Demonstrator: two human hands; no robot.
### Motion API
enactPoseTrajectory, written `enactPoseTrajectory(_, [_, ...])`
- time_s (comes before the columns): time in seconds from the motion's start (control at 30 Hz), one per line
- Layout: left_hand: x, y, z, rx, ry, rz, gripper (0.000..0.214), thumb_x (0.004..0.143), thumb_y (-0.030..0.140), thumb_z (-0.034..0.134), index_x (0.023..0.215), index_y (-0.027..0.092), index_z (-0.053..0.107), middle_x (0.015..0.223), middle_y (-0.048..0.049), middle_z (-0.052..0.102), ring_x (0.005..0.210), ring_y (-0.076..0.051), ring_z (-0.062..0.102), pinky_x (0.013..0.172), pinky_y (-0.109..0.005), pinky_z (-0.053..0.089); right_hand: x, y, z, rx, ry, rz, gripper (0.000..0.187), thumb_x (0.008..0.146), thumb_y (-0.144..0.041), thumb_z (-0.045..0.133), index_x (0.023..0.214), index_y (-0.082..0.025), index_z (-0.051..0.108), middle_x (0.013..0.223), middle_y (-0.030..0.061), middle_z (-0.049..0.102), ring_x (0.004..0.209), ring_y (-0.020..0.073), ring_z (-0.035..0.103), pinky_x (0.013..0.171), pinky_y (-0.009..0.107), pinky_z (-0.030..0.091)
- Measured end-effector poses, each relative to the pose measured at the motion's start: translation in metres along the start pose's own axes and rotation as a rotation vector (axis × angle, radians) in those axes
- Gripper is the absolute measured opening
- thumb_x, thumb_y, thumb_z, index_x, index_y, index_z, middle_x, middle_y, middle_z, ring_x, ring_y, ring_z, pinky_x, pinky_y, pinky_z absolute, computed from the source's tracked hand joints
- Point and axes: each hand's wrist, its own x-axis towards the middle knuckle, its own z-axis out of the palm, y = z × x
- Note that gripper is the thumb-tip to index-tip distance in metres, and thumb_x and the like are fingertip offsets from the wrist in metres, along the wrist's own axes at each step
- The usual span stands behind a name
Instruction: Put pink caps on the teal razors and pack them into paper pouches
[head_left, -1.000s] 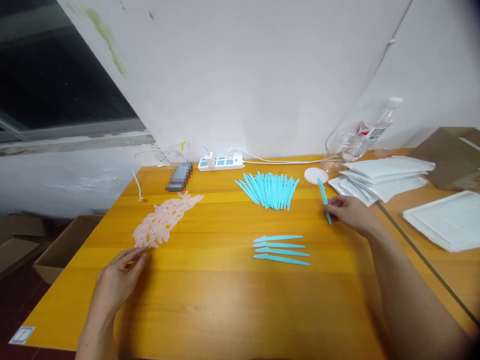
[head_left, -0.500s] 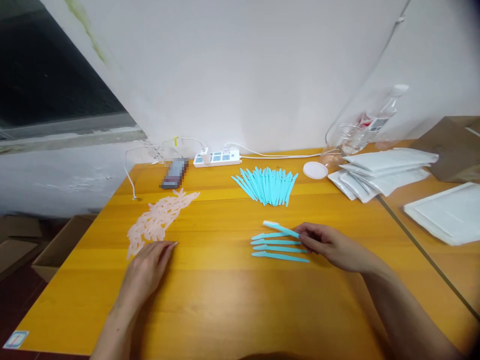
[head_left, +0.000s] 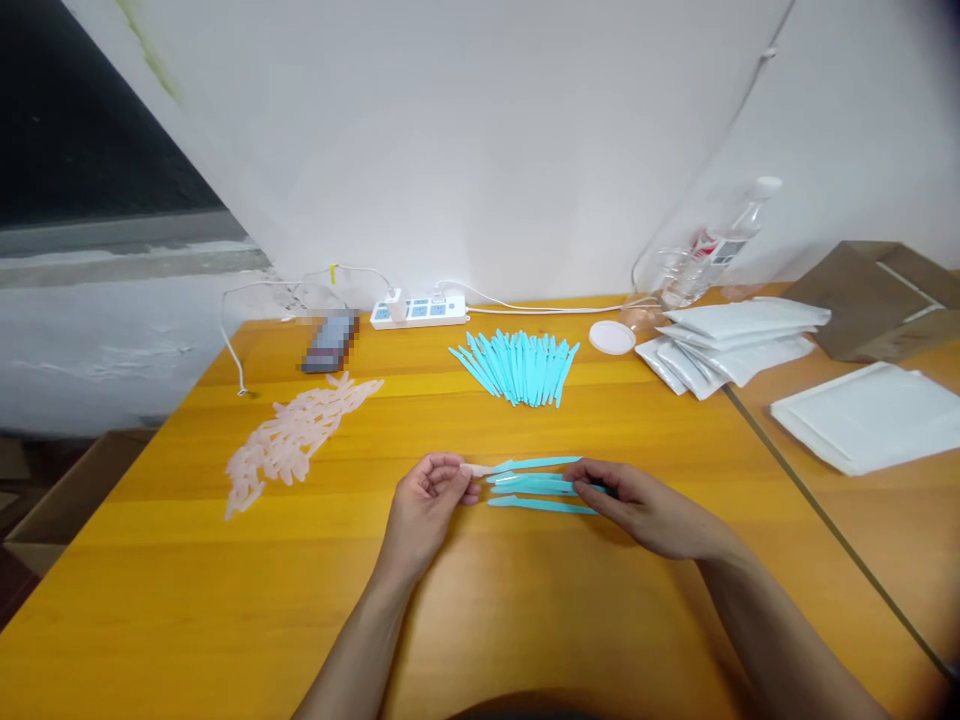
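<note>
My left hand [head_left: 431, 500] pinches a small pale pink cap [head_left: 477, 470] between thumb and fingertips. The cap points at the blade end of a blue eyebrow razor [head_left: 536, 463]; whether they touch I cannot tell. My right hand [head_left: 637, 500] grips that razor near its handle end, fingers closed. Just below lie more blue razors [head_left: 544, 504], partly overlapping, some ends hidden by the right fingers. A fanned pile of blue razors [head_left: 517, 368] is further back on the table. Over to the left spreads a heap of pale pink caps [head_left: 292, 440].
A power strip [head_left: 418, 312] with cables runs along the wall, a phone [head_left: 330, 342] beside it. At the right are a round white lid [head_left: 611, 338], a plastic bottle [head_left: 724, 245], white packages [head_left: 742, 320] and a cardboard box [head_left: 877, 295].
My left hand has moved right from beside the pink heap, bringing a cap to the razors. The razor raised in my right hand has been lowered among the others, and another is now held.
</note>
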Motion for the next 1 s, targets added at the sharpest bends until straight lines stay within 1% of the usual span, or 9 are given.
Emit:
enactPoseTrajectory(0.23, [-0.013,-0.012,0.013,-0.032,-0.045,-0.063,0.038,0.076,0.045,0.081,0.090,0.015,0.062,0.081,-0.0065,0.076,0.069,-0.015,0.070,0.067,-0.027,0.058,0.005,0.000,0.005,0.021,-0.016,-0.019,0.040,0.102,-0.052,0.039,0.104,-0.020,0.062,0.092,0.0034,0.061,0.080,0.0173,0.051,0.074,0.029,0.044])
enactPoseTrajectory(0.33, [-0.022,-0.018,0.015,0.073,-0.092,-0.031,0.032,0.082,0.044,0.076,0.091,0.016,0.066,0.078,-0.0053,0.073,0.067,-0.015,0.067,0.064,-0.027,0.055,0.003,-0.002,0.010,-0.032,-0.013,-0.013,0.037,0.102,-0.049,0.039,0.100,-0.020,0.062,0.086,0.0026,0.060,0.074,0.0162,0.050,0.068,0.028,0.043])
enactPoseTrajectory(0.43, [-0.031,-0.021,0.010,0.403,-0.165,0.138,0.023,0.087,0.041,0.071,0.095,0.019,0.073,0.077,-0.0046,0.070,0.069,-0.015,0.064,0.065,-0.027,0.051,-0.005,-0.002,0.019,-0.124,0.009,-0.030,0.034,0.102,-0.044,0.041,0.092,-0.020,0.063,0.086,0.0039,0.060,0.075,0.0168,0.052,0.069,0.029,0.042])
enactPoseTrajectory(0.57, [-0.034,-0.024,0.001,0.734,-0.295,0.416,0.015,0.093,0.033,0.065,0.097,0.026,0.078,0.092,-0.0067,0.070,0.089,-0.020,0.064,0.078,-0.032,0.051,-0.017,0.002,0.034,-0.285,0.087,-0.063,0.036,0.102,-0.040,0.045,0.081,-0.021,0.067,0.092,0.0068,0.062,0.086,0.0199,0.058,0.076,0.032,0.044])
enactPoseTrajectory(0.63, [-0.031,-0.026,0.000,0.802,-0.263,0.529,0.016,0.093,0.030,0.064,0.101,0.026,0.077,0.094,-0.0074,0.070,0.093,-0.021,0.063,0.082,-0.034,0.051,-0.019,0.008,0.037,-0.347,0.181,-0.052,0.032,0.101,-0.037,0.046,0.087,-0.023,0.070,0.090,0.0071,0.062,0.086,0.0209,0.059,0.077,0.033,0.044])
enactPoseTrajectory(0.7, [-0.028,-0.026,-0.001,0.811,-0.173,0.606,0.020,0.094,0.027,0.063,0.110,0.025,0.075,0.096,-0.0079,0.069,0.094,-0.021,0.063,0.084,-0.034,0.050,-0.018,0.014,0.035,-0.390,0.303,-0.033,0.029,0.100,-0.035,0.046,0.093,-0.022,0.071,0.090,0.0077,0.064,0.086,0.0217,0.060,0.078,0.034,0.044])
enactPoseTrajectory(0.83, [-0.029,-0.018,-0.011,0.747,-0.012,0.653,0.020,0.094,0.022,0.062,0.110,0.022,0.073,0.095,-0.0063,0.069,0.088,-0.017,0.063,0.079,-0.030,0.050,-0.004,0.025,0.015,-0.421,0.492,0.062,0.030,0.096,-0.041,0.051,0.087,-0.021,0.070,0.084,0.0065,0.066,0.077,0.0201,0.061,0.070,0.031,0.043])
enactPoseTrajectory(0.93, [-0.030,-0.009,-0.031,0.762,0.034,0.657,0.015,0.094,0.023,0.062,0.104,0.022,0.074,0.088,-0.0034,0.069,0.079,-0.015,0.062,0.073,-0.027,0.049,0.021,0.032,-0.008,-0.453,0.599,0.163,0.030,0.091,-0.045,0.056,0.083,-0.020,0.071,0.080,0.0054,0.068,0.073,0.0197,0.062,0.066,0.031,0.042])
enactPoseTrajectory(1.0, [-0.028,-0.004,-0.053,0.807,0.114,0.648,0.015,0.093,0.026,0.063,0.102,0.021,0.074,0.087,-0.0028,0.069,0.078,-0.015,0.062,0.072,-0.027,0.049,0.045,0.036,-0.024,-0.457,0.662,0.252,0.031,0.088,-0.047,0.057,0.087,-0.019,0.072,0.082,0.0060,0.071,0.075,0.0209,0.064,0.068,0.031,0.043])
